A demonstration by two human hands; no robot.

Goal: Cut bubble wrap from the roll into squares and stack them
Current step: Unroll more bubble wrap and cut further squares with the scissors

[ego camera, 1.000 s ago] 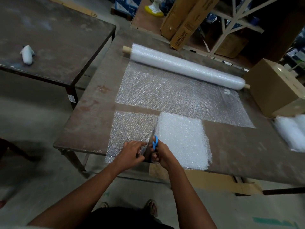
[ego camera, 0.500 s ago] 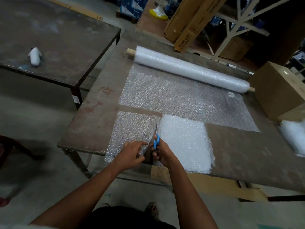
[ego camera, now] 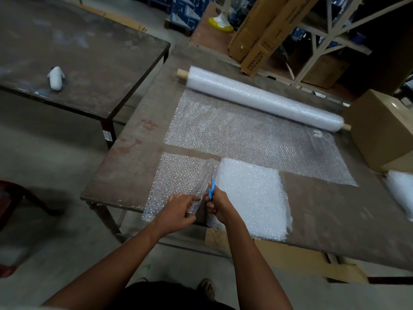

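A bubble wrap roll point(ego camera: 263, 98) lies across the far side of the brown table point(ego camera: 134, 157), with a sheet point(ego camera: 245, 135) unrolled toward me. A cut-off strip point(ego camera: 178, 182) lies at the near edge. My left hand point(ego camera: 178, 212) pinches its raised right edge. My right hand point(ego camera: 218, 205) grips blue-handled scissors point(ego camera: 211, 186), blades pointing away along the cut line. A thick white stack of squares point(ego camera: 252, 198) sits just right of the scissors.
A cardboard box point(ego camera: 380, 128) stands at the table's right end, with more white bubble wrap point(ego camera: 402, 193) in front of it. A second dark table point(ego camera: 89, 52) at left carries a small white object point(ego camera: 56, 78). Long cartons point(ego camera: 257, 36) lean behind the roll.
The scissors have advanced a little farther along the strip, away from me. My left hand keeps its hold on the strip's edge. The camera view has shifted slightly.
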